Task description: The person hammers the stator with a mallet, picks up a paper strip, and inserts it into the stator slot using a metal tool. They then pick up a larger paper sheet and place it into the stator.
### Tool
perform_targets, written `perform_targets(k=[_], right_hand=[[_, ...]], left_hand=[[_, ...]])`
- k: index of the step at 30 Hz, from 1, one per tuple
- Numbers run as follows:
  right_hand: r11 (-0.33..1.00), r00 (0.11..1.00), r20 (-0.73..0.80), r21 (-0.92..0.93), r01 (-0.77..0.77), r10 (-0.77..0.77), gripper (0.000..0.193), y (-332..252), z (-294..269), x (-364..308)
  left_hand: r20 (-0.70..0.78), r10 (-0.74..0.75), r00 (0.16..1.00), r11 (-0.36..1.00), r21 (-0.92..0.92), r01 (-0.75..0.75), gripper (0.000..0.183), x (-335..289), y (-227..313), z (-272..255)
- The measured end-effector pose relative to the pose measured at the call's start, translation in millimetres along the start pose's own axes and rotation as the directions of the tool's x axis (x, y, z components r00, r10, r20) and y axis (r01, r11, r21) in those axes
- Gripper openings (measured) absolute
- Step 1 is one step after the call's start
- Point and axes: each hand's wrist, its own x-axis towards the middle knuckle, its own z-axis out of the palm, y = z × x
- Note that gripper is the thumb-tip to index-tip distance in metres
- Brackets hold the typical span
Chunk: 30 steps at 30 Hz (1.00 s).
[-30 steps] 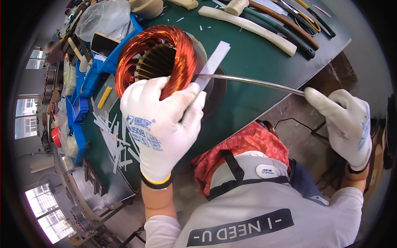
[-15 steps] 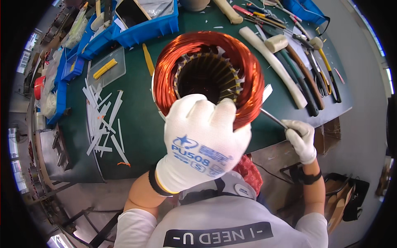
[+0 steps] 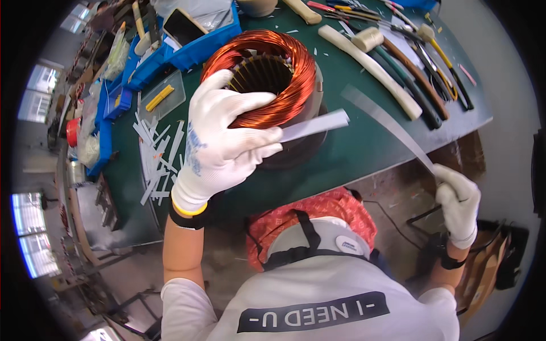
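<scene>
A motor stator with thick copper windings (image 3: 301,74) rests tilted on the green bench, its dark slotted bore facing up. My gloved left hand (image 3: 219,133) lies against its near left side, a finger and the thumb over the coil. Between the lower fingers of that hand a few white insulating strips (image 3: 318,124) are pinched, sticking out to the right. My gloved right hand (image 3: 459,202) is off to the right, beyond the bench edge, closed on the end of a long translucent strip (image 3: 392,126) that curves up toward the bench.
White cut strips (image 3: 161,156) lie scattered at left, near a clear tray with yellow sticks (image 3: 160,98). Blue bins (image 3: 207,48) line the back left. A pale mallet (image 3: 368,39), a bent white bar (image 3: 369,71) and several hand tools lie at right.
My left hand has shifted left off the bore, and white strips now show in it. My right hand has moved right and down, the long strip now clearly visible. The stator appears more tilted.
</scene>
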Motion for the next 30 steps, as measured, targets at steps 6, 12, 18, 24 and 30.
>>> perform_targets(k=[6, 12, 18, 24, 30], right_hand=[[0.984, 0.966, -0.192, 0.068, -0.164, 0.175, 0.031, -9.0, 8.6, -3.4], [0.951, 0.978, -0.113, -0.277, 0.138, -0.175, 0.035, -16.1, 7.5, 1.4], [0.772, 0.910, 0.059, -0.510, 0.380, -0.410, 0.040, -48.5, -7.1, 13.7], [0.705, 0.870, 0.156, -0.528, 0.473, -0.467, 0.044, -47.8, 16.9, 31.0], [0.712, 0.922, 0.160, -0.593, 0.376, -0.354, 0.043, -69.3, -13.8, 14.3]], left_hand=[[-0.150, 0.100, 0.984, 0.959, 0.279, -0.055, 0.020, 25.7, 44.5, 17.8], [-0.070, -0.137, 0.988, 0.962, 0.229, 0.149, 0.016, 35.1, 43.3, 27.6], [-0.022, -0.214, 0.977, 0.923, 0.324, 0.209, 0.016, 32.6, 50.3, 16.9], [-0.140, -0.183, 0.973, 0.931, 0.292, 0.217, 0.018, 16.9, 58.0, 30.8], [-0.104, -0.227, 0.968, 0.950, 0.195, 0.244, 0.021, 20.6, 52.3, 29.5]])
